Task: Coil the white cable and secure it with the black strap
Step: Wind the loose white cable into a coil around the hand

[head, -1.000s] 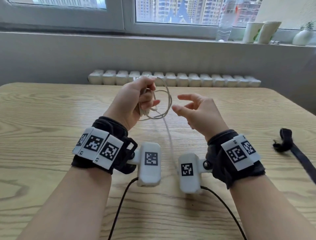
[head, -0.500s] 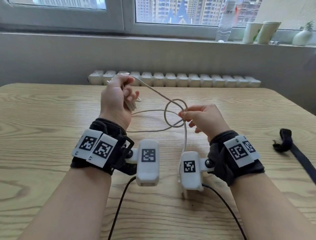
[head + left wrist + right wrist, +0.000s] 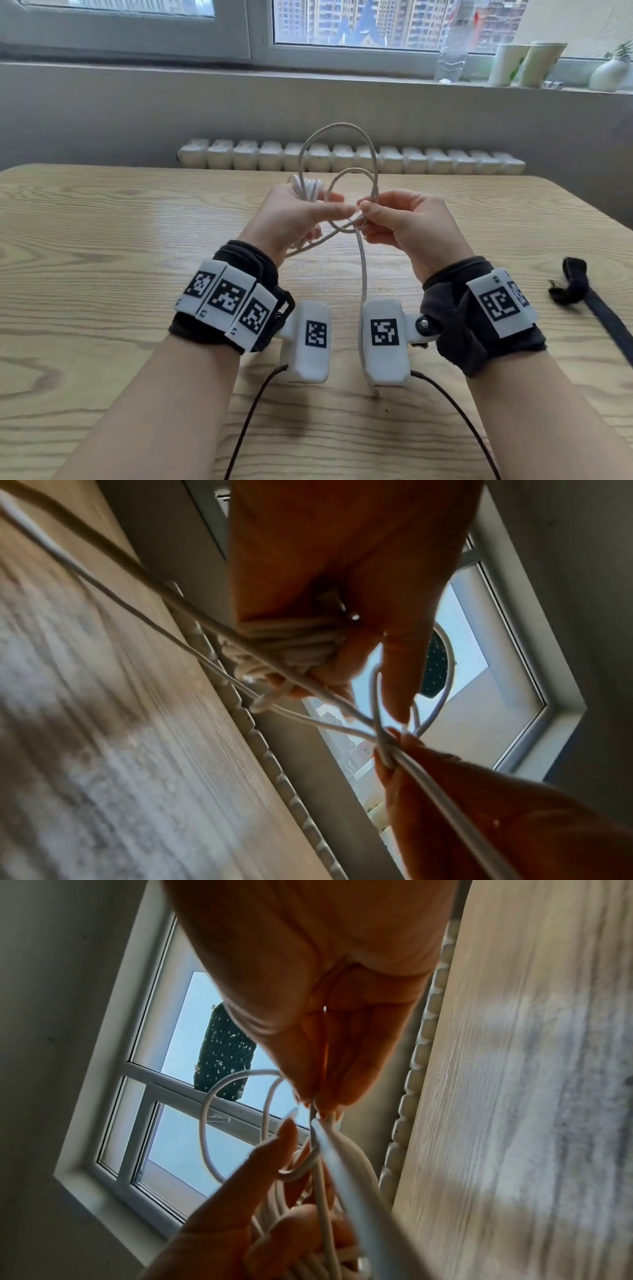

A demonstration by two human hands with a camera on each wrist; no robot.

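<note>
Coiling is judged to be the step in hand, with strapping not yet begun. "R5" can be read on the right wrist tag; the other markers carry only square codes. The white cable (image 3: 362, 274) is pinched at its crossing by the right hand (image 3: 407, 222), while gathered turns are gripped in the left hand (image 3: 294, 214). Next, the raised loop must be laid into that bundle. The black strap (image 3: 582, 291) lies on the table (image 3: 102, 240), well apart.

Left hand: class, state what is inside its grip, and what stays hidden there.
The left hand grips several bunched turns of the white cable, clearest in the left wrist view. The palm and fingers cover the rest of the bundle, so its turns cannot be counted.
</note>
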